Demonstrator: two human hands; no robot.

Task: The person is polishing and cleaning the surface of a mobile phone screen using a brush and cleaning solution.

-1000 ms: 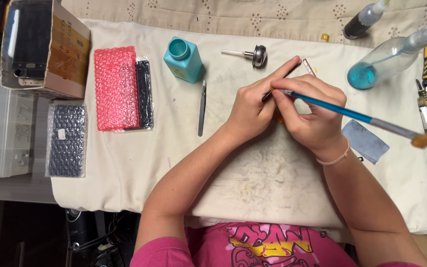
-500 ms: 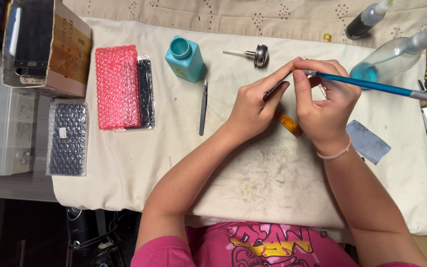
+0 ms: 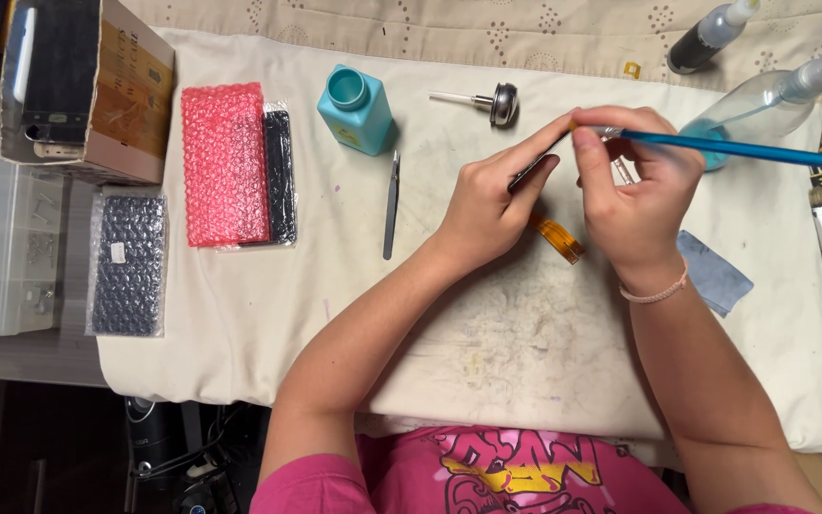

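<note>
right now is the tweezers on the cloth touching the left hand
Apart. The head view shows the tweezers lying alone on the white cloth, with bare cloth between them and the left hand, which holds a small dark part.

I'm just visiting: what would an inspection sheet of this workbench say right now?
Surface: stained white cloth over the table.
Job's things: thin dark part with orange ribbon strip; blue-handled brush.
Clutter: teal bottle, tweezers, red bubble wrap, spray bottle, grey wipe.
Hands: left hand pinches the part; right hand holds the brush.
Cables: dark cords under the table.
Surroundings: cardboard box at left.
</note>
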